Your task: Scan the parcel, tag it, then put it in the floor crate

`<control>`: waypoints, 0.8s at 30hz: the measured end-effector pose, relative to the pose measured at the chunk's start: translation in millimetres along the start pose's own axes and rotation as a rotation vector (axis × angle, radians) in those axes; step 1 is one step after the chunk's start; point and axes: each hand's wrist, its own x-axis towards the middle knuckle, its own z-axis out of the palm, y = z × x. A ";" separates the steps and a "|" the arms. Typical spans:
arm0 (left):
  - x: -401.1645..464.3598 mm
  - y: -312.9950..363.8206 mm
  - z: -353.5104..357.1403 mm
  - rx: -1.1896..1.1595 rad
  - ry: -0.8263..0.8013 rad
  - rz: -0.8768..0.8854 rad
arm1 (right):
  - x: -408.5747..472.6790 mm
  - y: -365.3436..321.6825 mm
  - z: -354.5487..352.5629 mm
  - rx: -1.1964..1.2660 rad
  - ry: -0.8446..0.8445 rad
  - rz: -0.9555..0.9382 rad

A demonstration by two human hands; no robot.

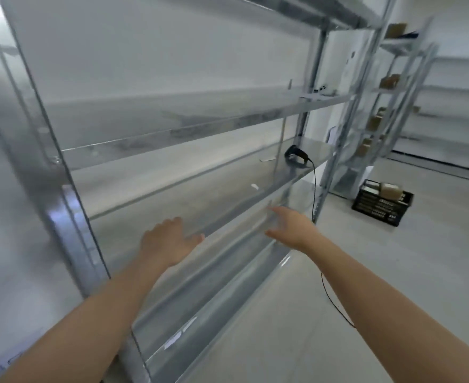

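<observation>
A black handheld scanner [296, 160] lies at the far right end of the middle metal shelf [172, 194], its black cable hanging down to the floor. A black floor crate [381, 204] stands on the floor at the right, with a brown parcel [390, 190] inside it. My left hand [165, 240] hovers flat over the shelf's front edge, fingers apart and holding nothing. Farther right, my right hand [290, 226] reaches along the same edge, also with spread fingers and nothing in it. The picture is blurred by motion.
Shelf uprights [70, 205] rise at the left and at the right end. A second rack [388, 106] at the back right carries several brown boxes. Small white slips [255, 186] lie on the middle shelf. Grey floor [393, 272] stretches to the right.
</observation>
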 end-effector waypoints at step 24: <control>268.2 241.4 69.7 0.267 -0.003 -0.083 | 309.8 269.1 -112.7 -0.374 -0.087 -0.238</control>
